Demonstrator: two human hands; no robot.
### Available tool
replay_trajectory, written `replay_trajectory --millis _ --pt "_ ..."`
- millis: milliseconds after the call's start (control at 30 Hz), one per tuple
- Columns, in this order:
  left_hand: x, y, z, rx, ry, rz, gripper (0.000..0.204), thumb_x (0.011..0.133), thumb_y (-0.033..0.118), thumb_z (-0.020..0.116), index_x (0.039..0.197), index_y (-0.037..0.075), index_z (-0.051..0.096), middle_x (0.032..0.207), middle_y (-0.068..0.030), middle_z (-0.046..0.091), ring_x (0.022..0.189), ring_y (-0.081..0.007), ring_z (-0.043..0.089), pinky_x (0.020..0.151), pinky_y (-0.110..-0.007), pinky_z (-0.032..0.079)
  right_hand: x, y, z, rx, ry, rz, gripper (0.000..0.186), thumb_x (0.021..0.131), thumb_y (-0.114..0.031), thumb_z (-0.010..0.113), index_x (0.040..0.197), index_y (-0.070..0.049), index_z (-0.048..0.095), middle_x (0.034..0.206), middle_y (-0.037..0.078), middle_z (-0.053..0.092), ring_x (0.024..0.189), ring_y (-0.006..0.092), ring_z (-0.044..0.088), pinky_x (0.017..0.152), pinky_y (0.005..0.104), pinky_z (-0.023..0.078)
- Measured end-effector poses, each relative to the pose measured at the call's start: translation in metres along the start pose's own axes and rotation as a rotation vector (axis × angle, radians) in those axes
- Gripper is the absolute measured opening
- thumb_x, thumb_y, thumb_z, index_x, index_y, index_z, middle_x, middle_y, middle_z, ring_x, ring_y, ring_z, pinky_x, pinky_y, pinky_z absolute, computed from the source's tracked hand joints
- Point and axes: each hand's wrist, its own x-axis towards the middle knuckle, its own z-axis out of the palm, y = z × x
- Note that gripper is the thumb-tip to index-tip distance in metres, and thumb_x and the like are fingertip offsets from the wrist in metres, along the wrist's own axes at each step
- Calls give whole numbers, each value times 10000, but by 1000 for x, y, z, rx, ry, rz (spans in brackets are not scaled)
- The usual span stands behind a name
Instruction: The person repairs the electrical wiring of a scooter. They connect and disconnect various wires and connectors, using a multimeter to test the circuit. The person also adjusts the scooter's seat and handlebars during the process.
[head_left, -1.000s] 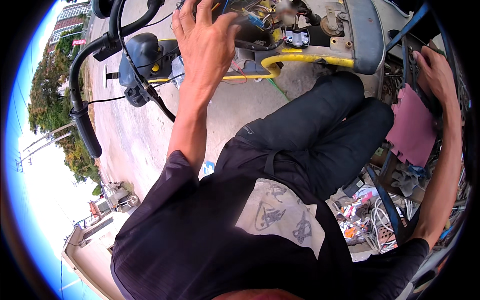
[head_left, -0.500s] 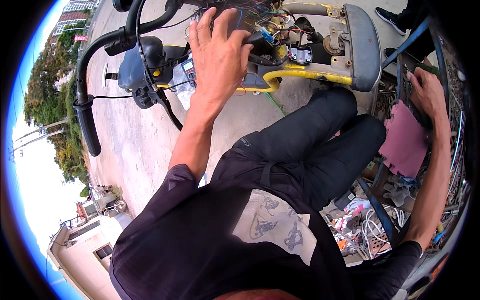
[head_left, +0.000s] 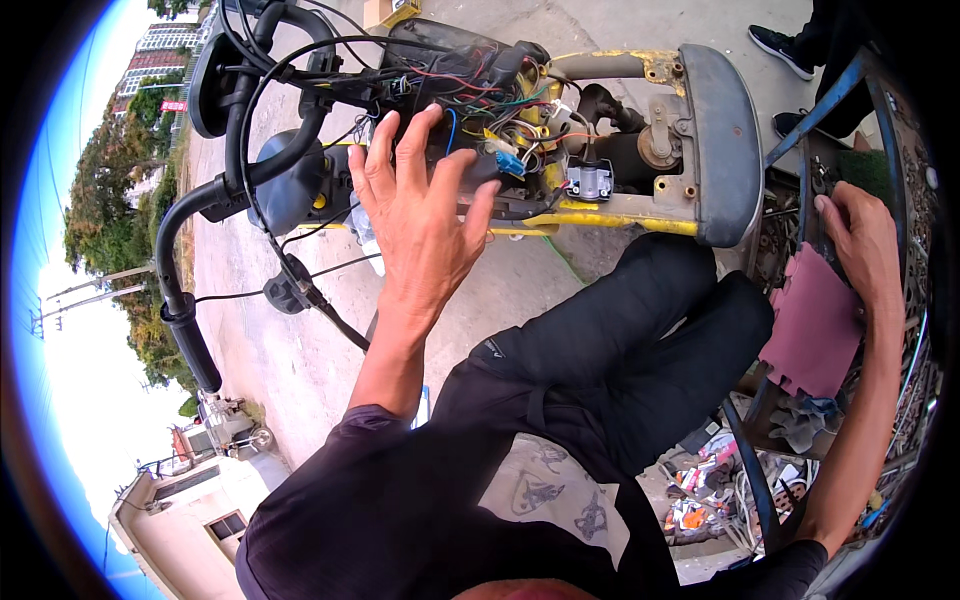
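My left hand (head_left: 420, 220) is open, fingers spread, over the exposed wiring (head_left: 470, 85) of a small yellow-framed electric vehicle, beside a blue connector (head_left: 509, 163). A small silver module (head_left: 590, 180) sits on the frame to the right of that hand, below a tangle of coloured leads. Black handlebars (head_left: 195, 205) with cables stand at the left. My right hand (head_left: 855, 235) reaches onto a metal rack of small metal parts, above a pink foam mat (head_left: 808, 320). Its fingers are curled; whatever they hold is too hidden to name.
A co-worker's legs and black shoes (head_left: 775, 50) are at the upper right, beside the blue rack frame (head_left: 820, 105). A box of scrap cables and clutter (head_left: 700, 500) is low on the right. The pavement (head_left: 250, 370) runs left toward a parked motorbike (head_left: 235, 425), a low building and trees.
The view has shifted, so the vehicle appears lower and more of it shows. My left hand stays spread over the wiring. My right hand remains at the rack, its fingers more curled.
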Motion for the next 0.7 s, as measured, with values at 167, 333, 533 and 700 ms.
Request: replay_trajectory --millis 167,333,533,700 --pt "9 11 -4 16 -13 -31 451 761 330 937 1141 145 782 1580 -76 516 1534 -397 348 1264 -647 165 1 10 8 51 43 -31 301 995 -165 681 882 56 510 778 229 500 695 415 463 644 459 408" --pt "14 16 10 -8 35 -32 351 787 285 919 1075 124 800 1538 -81 570 1509 -411 382 1261 -630 179 1 18 9 91 41 -18 333 1009 -182 704 867 48 511 737 191 466 648 336 421 614 440 384" --pt "12 15 16 -79 52 -40 355 775 191 921 1082 73 787 1466 -118 622 1476 -407 424 1238 -641 241 1 17 6 108 34 4 333 1023 -175 712 857 42 522 711 172 481 623 288 424 595 425 379" --pt "12 18 7 -107 26 -74 413 793 201 902 1162 75 766 1464 -145 617 1478 -426 410 1231 -643 244 2 13 2 120 32 0 326 1024 -183 717 862 40 542 708 172 505 618 294 435 595 425 390"
